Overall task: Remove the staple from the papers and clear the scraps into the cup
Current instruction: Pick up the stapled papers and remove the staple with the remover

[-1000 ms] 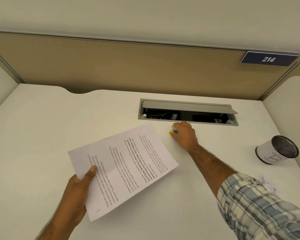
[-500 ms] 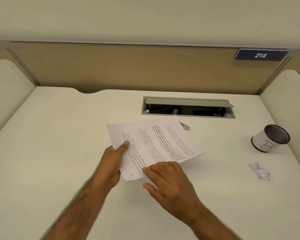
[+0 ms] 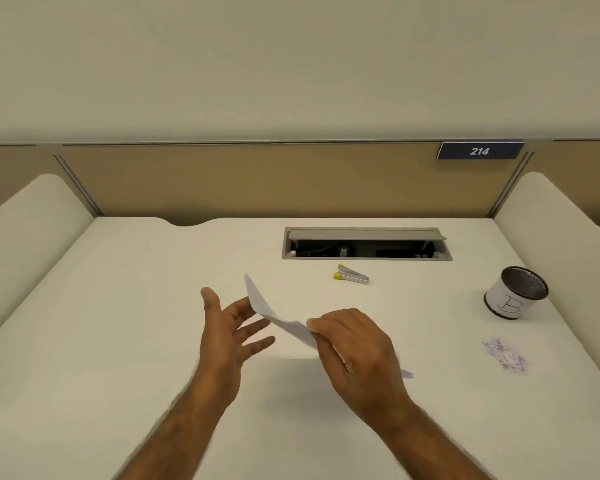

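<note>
The white papers [image 3: 274, 315] are lifted off the desk and seen nearly edge-on, tilted up to the left. My right hand [image 3: 357, 355] pinches their near right edge. Just left of them, my left hand [image 3: 229, 334] is open with its fingers spread, holding nothing. A small metal staple remover with yellow tips [image 3: 351, 274] lies on the desk beyond the papers. The mesh cup [image 3: 515, 292] with a white label stands at the far right. In front of the cup lies a small heap of paper scraps [image 3: 504, 355]. No staple can be made out.
An open grey cable box [image 3: 366, 243] is set into the white desk [image 3: 118, 341] at the back. Tan partition panels close the back, with white side walls left and right. A sign reading 214 [image 3: 479, 151] hangs at the upper right.
My left hand let go of the papers and opened. My right hand took their near edge and lifted them, turning them nearly edge-on. The camera tilted up.
</note>
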{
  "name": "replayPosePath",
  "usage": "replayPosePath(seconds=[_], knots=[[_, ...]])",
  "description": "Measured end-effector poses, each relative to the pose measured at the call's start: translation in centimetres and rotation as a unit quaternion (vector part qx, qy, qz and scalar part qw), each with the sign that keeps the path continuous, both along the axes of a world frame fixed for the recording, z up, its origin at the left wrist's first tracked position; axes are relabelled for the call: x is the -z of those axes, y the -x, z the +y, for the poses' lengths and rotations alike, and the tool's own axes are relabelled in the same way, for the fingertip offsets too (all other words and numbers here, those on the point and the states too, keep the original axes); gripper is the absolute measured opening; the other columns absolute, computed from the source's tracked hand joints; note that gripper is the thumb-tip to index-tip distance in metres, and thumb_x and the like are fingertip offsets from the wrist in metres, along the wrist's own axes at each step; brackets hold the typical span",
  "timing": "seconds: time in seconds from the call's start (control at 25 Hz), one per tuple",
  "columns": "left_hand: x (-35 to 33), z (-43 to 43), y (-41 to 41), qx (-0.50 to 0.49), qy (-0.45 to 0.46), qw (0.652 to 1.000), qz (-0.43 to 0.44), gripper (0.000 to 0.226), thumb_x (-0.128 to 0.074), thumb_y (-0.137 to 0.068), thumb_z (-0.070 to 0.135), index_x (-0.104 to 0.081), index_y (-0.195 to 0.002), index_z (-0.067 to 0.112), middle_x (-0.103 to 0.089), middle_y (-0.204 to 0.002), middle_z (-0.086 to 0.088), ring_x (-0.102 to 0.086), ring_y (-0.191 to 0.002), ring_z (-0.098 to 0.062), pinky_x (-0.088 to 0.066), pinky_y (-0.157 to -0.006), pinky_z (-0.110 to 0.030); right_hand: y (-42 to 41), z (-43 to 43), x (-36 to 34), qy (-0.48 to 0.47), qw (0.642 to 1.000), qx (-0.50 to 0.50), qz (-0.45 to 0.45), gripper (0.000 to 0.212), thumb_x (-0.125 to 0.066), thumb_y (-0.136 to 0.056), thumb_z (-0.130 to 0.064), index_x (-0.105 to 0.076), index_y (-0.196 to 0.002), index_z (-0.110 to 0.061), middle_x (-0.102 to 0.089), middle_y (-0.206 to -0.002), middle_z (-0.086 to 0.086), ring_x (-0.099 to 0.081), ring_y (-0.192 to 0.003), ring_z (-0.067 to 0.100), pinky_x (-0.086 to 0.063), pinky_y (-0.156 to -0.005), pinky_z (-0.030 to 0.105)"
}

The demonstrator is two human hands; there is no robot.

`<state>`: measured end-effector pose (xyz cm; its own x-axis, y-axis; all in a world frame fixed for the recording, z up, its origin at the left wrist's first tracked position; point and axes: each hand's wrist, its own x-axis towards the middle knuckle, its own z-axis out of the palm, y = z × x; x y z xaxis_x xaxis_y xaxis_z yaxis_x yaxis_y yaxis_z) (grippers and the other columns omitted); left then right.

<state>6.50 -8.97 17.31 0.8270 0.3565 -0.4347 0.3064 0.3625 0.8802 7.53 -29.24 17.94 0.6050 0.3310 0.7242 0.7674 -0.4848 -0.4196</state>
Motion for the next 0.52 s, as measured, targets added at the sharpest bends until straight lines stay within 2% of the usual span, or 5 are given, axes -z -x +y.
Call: replayPosePath(seconds=[0.08,0.16,0.28,0.4,0.52], knots=[[0.0,0.3,0.7,-0.004,-0.008,0.999,-0.053,0.094,-0.026,-0.082,0.088,-0.055,-0.143,0.022,-0.06,-0.147,0.002,-0.057,-0.136,-0.023,-0.044,-0.114,-0.048,-0.4,-0.6,-2.7,-0.045,0.999,-0.011,0.024,0.011,-0.066,-0.09,-0.006,-0.073,-0.098,-0.008,-0.072,-0.089,-0.001,-0.066,-0.081,0.016,-0.054,-0.072,0.03],[0.1,0.2,1.4,-0.006,-0.009,0.993,-0.119,0.102,-0.04,-0.075,0.095,-0.053,-0.147,0.024,-0.057,-0.151,0.002,-0.053,-0.14,-0.019,-0.037,-0.118,-0.047,-0.4,-1.2,-5.3,-0.116,0.985,-0.011,0.129,0.01,-0.064,-0.093,-0.012,-0.072,-0.098,-0.016,-0.07,-0.088,-0.01,-0.067,-0.081,0.01,-0.054,-0.071,0.022],[-0.1,-0.1,2.2,0.003,-0.029,0.983,-0.184,0.079,-0.056,-0.081,0.083,-0.072,-0.125,0.019,-0.072,-0.128,-0.014,-0.069,-0.117,-0.032,-0.054,-0.099,-0.052,-0.5,-1.6,-7.3,-0.226,0.919,-0.005,0.323,0.009,-0.062,-0.096,-0.023,-0.069,-0.095,-0.029,-0.072,-0.089,-0.016,-0.071,-0.083,0.013,-0.059,-0.066,0.022],[-0.7,-0.5,2.8,0.017,-0.011,0.984,-0.175,0.037,-0.063,-0.096,0.044,-0.075,-0.115,0.014,-0.075,-0.118,-0.018,-0.075,-0.102,-0.034,-0.063,-0.078,-0.042,-1.1,-1.7,-7.5,-0.281,0.877,0.02,0.389,0.01,-0.062,-0.096,-0.024,-0.069,-0.09,-0.026,-0.074,-0.087,-0.013,-0.073,-0.079,0.014,-0.06,-0.065,0.026],[-1.4,-0.8,3.4,0.045,0.006,0.987,-0.153,0.033,-0.058,-0.093,0.029,-0.074,-0.115,0.01,-0.076,-0.116,-0.018,-0.076,-0.097,-0.03,-0.064,-0.074,-0.037,-1.1,-1.8,-7.1,-0.336,0.822,0.025,0.458,0.01,-0.062,-0.095,-0.019,-0.071,-0.091,-0.018,-0.077,-0.087,-0.002,-0.073,-0.078,0.021,-0.061,-0.072,0.04]])
